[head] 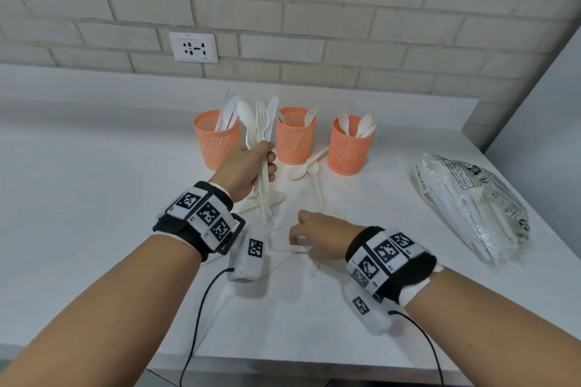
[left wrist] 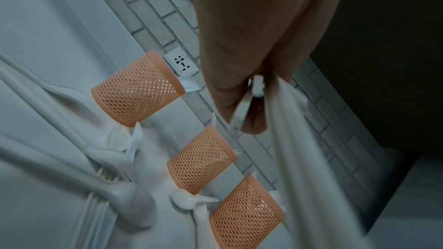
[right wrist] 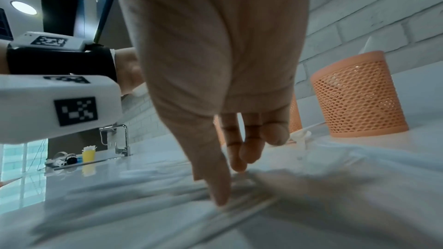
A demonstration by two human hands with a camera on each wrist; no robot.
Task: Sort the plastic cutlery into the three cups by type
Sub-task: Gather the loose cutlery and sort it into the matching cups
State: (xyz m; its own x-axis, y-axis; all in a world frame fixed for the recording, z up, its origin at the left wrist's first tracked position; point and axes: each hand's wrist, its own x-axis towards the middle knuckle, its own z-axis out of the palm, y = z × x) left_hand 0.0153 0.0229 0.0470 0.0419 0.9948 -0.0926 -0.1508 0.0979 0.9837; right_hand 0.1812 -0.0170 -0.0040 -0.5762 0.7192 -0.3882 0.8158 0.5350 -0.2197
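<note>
Three orange mesh cups stand in a row: the left cup (head: 217,138) has knives, the middle cup (head: 295,135) forks, the right cup (head: 349,144) spoons. My left hand (head: 267,160) grips an upright bundle of white cutlery (head: 261,122), a mix of spoon, forks and knife, in front of the left two cups. My right hand (head: 298,229) hovers low over the table with its fingers (right wrist: 221,196) straight, touching blurred loose cutlery (right wrist: 251,205). Two loose spoons (head: 301,171) lie before the middle cup.
A clear plastic bag of packed cutlery (head: 471,207) lies at the right of the white counter (head: 94,198). A brick wall with a socket (head: 193,47) runs behind the cups. Wrist camera cables hang over the front edge.
</note>
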